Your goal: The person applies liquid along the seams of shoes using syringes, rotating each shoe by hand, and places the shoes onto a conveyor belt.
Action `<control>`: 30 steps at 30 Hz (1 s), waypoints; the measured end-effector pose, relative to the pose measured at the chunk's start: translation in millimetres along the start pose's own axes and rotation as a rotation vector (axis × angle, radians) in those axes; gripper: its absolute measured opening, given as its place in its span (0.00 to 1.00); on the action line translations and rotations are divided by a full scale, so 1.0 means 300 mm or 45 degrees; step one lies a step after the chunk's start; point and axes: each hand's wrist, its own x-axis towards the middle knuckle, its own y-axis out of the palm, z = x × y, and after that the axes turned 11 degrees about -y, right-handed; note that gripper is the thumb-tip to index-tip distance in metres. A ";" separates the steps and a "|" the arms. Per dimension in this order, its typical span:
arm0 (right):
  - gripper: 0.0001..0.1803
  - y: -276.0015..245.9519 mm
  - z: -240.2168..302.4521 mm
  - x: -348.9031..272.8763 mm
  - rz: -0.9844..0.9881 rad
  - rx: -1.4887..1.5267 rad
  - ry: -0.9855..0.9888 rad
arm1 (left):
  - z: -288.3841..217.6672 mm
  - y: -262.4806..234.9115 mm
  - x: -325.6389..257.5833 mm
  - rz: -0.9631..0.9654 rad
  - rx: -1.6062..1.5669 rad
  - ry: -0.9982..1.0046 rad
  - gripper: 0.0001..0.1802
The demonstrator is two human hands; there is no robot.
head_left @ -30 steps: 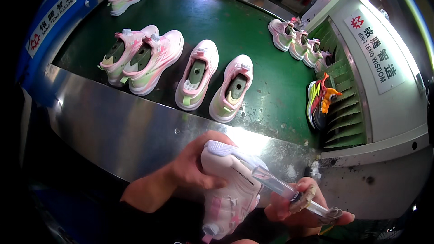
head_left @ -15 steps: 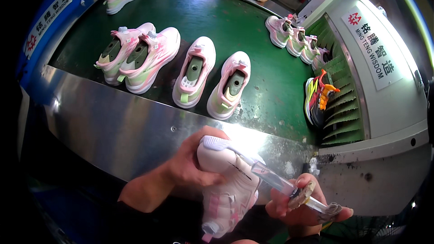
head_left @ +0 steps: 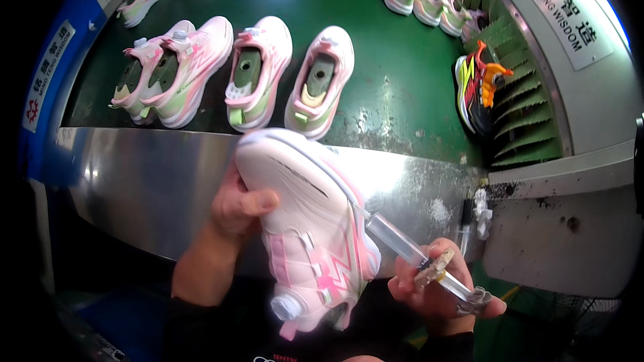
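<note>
My left hand [head_left: 231, 208] is closed round the toe end of a pale pink and white sneaker [head_left: 298, 208], its thumb pressed on the upper. The shoe is held tilted, toe up, with its white dial toward me. In my right hand [head_left: 439, 288] lies a clear syringe [head_left: 396, 238], its flange and plunger among the fingers. Its thin tip reaches the seam between upper and sole on the shoe's right side; whether it touches, I cannot tell.
Several similar sneakers [head_left: 318, 80] stand on a green belt [head_left: 396, 87] beyond the steel ledge [head_left: 154, 188]. A black and orange shoe [head_left: 476, 94] sits by green flaps [head_left: 530, 134] at the right. Another syringe [head_left: 464, 221] stands beside crumpled white paper [head_left: 481, 214].
The sneaker has turned, showing more of its side and sole edge, and has risen to the left. The syringe tip has shifted along the sole seam. The whole view has tilted downward.
</note>
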 end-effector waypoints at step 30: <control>0.65 -0.128 -0.024 -0.339 -0.027 0.034 0.062 | 0.016 -0.091 0.067 -0.082 -0.284 -0.283 0.26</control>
